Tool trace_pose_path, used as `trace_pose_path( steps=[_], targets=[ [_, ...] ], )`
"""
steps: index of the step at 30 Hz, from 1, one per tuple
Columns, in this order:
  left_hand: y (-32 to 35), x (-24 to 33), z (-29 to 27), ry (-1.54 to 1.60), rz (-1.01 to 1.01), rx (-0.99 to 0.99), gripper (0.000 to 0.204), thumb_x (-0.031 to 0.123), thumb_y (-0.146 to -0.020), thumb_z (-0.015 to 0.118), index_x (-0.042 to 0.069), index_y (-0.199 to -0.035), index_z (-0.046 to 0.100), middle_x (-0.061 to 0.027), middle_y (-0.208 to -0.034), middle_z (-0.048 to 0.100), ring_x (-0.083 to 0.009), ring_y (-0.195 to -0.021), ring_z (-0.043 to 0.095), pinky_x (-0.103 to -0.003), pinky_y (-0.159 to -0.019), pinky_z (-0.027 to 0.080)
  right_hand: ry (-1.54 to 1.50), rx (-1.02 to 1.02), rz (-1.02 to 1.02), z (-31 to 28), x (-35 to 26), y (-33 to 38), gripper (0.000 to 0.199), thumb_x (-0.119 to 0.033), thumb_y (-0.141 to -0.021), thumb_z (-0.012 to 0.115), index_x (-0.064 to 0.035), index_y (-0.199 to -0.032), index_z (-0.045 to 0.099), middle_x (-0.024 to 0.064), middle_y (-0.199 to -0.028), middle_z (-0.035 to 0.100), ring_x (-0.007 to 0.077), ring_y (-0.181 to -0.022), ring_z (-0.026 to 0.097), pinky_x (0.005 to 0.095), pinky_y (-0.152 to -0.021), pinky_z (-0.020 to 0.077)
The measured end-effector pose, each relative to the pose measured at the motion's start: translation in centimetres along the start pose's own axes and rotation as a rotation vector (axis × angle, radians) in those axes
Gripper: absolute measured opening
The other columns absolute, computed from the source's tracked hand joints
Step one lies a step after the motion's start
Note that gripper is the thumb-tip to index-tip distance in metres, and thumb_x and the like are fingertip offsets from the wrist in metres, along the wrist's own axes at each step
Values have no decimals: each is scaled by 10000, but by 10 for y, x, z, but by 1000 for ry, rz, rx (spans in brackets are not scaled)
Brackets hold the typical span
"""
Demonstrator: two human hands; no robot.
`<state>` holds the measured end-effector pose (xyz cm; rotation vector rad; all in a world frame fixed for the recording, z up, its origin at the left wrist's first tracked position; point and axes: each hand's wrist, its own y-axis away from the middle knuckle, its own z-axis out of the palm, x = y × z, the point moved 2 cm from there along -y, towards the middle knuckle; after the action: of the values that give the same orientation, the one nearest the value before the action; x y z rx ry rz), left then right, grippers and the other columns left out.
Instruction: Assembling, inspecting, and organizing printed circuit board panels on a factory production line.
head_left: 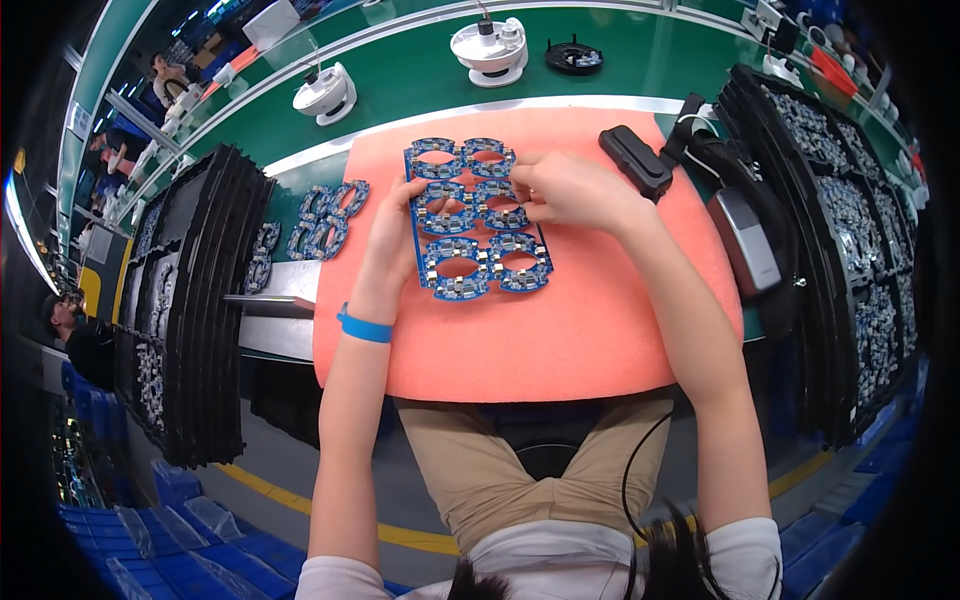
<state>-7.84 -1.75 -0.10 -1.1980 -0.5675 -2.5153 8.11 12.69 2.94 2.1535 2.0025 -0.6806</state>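
Note:
A blue circuit board panel (458, 247) lies on the pink foam mat (520, 350), made of several ring-shaped boards joined in two columns. Pink foam shows through their round openings. My left hand (393, 235) grips the panel's left edge strip, thumb on top. At the upper right edge, the curled fingers of my right hand (560, 190) are closed on the panel. What its fingertips touch is partly hidden. A blue band (364, 325) circles my left wrist.
Loose ring-shaped boards (322, 228) lie left of the mat. Black tray stacks stand at left (205, 310) and right (815, 250), the right one filled with boards. A black case (636, 160) and a grey box (745, 240) sit right. White devices (490, 52) stand behind.

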Motion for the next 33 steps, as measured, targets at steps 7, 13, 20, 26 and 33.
trace_pose_path(
  steps=[7,13,20,26,33],
  targets=[
    [1,3,-1,-73,52,90,121,87,-891,405,78,-1009,427,-79,-872,552,-175,-751,586,-312,-641,551,-65,71,15,-10,-8,0,129,-114,-698,632,-25,-768,571,85,-915,584,234,-811,588,333,-706,472],
    [2,1,5,-187,111,98,125,72,-889,406,79,-1013,391,-93,-905,552,-182,-732,612,-275,-604,554,38,71,-111,2,-10,-1,94,-112,-722,622,-58,-796,640,52,-958,586,210,-863,581,326,-742,470],
    [6,1,10,-330,183,121,157,52,-881,415,74,-1027,362,-109,-919,556,-188,-760,619,-278,-590,547,153,63,-77,-1,-22,-2,119,-157,-732,630,-56,-792,611,68,-841,586,230,-751,593,354,-657,466],
    [4,1,9,-306,223,85,176,37,-873,421,63,-1039,370,-117,-941,558,-193,-750,620,-279,-606,544,-80,141,-7,-2,-14,-3,171,-190,-750,616,-49,-846,605,113,-818,607,246,-721,599,358,-654,475],
    [4,3,5,-329,239,78,185,36,-850,435,40,-1035,434,-60,-825,544,-81,-555,507,-218,-511,494,-216,441,71,-6,29,-5,148,-57,-776,549,-26,-899,624,120,-842,617,252,-791,608,337,-705,484]
  ],
)
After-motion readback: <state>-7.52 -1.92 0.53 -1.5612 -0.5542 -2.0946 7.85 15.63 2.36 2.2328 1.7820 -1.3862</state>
